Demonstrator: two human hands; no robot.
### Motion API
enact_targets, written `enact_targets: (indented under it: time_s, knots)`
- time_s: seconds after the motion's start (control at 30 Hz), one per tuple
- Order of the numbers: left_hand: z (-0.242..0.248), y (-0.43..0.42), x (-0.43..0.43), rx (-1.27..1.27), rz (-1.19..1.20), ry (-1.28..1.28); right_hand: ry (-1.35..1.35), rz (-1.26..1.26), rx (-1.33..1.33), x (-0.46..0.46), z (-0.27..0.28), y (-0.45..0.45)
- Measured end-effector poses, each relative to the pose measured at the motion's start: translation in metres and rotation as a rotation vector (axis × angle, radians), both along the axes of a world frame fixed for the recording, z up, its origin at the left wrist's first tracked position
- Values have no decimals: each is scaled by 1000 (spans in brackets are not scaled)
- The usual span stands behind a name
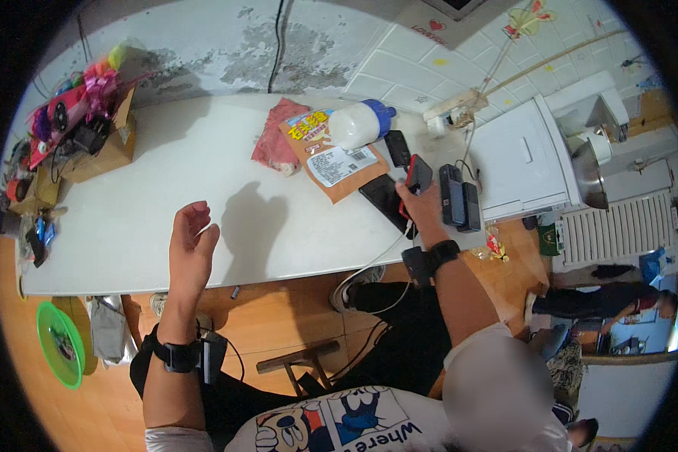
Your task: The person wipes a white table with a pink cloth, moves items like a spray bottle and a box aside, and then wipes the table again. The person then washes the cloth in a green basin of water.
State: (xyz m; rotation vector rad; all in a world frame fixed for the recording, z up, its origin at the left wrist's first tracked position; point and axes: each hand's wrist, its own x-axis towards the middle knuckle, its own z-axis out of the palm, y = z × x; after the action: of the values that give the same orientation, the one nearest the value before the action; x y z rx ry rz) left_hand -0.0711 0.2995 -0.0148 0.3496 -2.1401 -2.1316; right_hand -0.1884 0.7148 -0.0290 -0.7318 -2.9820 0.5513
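Note:
My right hand (pixel 422 210) grips a smartphone with a red edge (pixel 420 174), tilted up near the right end of the white table (pixel 164 237). A white cable (pixel 409 229) runs from near the phone's lower end down past the table edge. Beneath that hand lies a larger black phone or tablet (pixel 381 195), partly covered. A smaller black device (pixel 397 148) rests just behind, and two dark box-shaped devices (pixel 452 195) stand to the right. My left hand (pixel 189 248) hovers over the front edge, thumb apart from loosely curled fingers, holding nothing.
An orange-brown printed packet (pixel 344 169), a white bottle with blue cap (pixel 353 125) and a red cloth (pixel 277 138) lie behind. A cardboard box (pixel 99 158) with toys stands left. A green basin (pixel 61 344) is below; a person (pixel 604 302) is at far right.

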Motion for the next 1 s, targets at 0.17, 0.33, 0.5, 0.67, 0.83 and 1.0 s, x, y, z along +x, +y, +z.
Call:
enact_targets:
  time_s: [0.17, 0.33, 0.5, 0.67, 0.83, 1.0]
  knots:
    - [-1, 2, 1, 5, 7, -24, -11, -98, -86, 0, 0, 0]
    - [-9, 5, -4, 33, -15, -17, 16, -155, 161, 13, 12, 12]
    - [-13, 10, -6, 25, -38, -12, 132, -114, 234, 18, 30, 46]
    - [-14, 13, -8, 24, -47, -21, 105, -225, 302, 24, 35, 80]
    - [-14, 16, -9, -3, -70, -52, 104, -230, 303, 28, 27, 110]
    - [-18, 16, -11, -35, -89, -43, 151, -98, 206, 18, 14, 136]
